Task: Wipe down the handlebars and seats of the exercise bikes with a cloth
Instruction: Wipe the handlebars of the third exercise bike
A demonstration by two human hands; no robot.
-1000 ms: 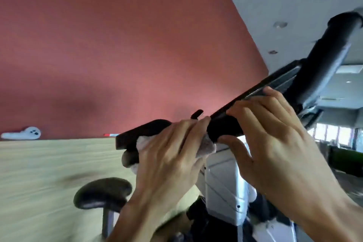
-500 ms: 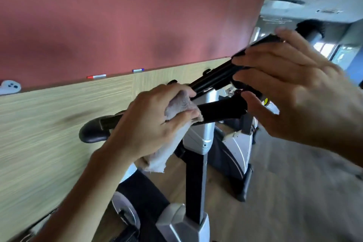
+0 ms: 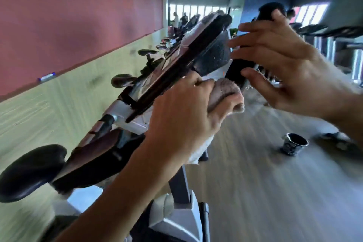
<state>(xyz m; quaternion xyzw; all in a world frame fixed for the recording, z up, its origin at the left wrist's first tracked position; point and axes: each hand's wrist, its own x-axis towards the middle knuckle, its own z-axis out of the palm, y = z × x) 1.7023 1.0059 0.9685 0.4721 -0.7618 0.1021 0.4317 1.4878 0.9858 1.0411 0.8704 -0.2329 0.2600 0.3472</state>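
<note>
- Left hand [image 3: 182, 116] has a tight grip on the cloth [image 3: 225, 94], fingers curled over the bunched wad, thumb tucked under it.
- The wad sits pressed up against the underside of the handlebar [image 3: 237, 73], right where the dark bar meets the console [image 3: 188, 61].
- A white tail of cloth hangs down below the left wrist.
- Right hand [image 3: 284, 67] has a wide grip: fingers spread and nearly straight, laid across the dark handlebar, thumb reaching under it. It touches the bar rather than wrapping it.
- Writing: none I can read; the console face is blurred and seen edge-on. A small red lit display glows on the far wall, digits too small to tell.
- The cloth looks pale, towelling-textured, greyish-pink at the wad, whiter at the tail.
- The bike: black bars, silver-grey frame [image 3: 176, 212], black rounded bar end [image 3: 29, 173] at lower left.
- More bikes line the wood-panelled wall [image 3: 39, 104] beyond.
- A dark cup [image 3: 293, 143] stands on the floor to the right.
</note>
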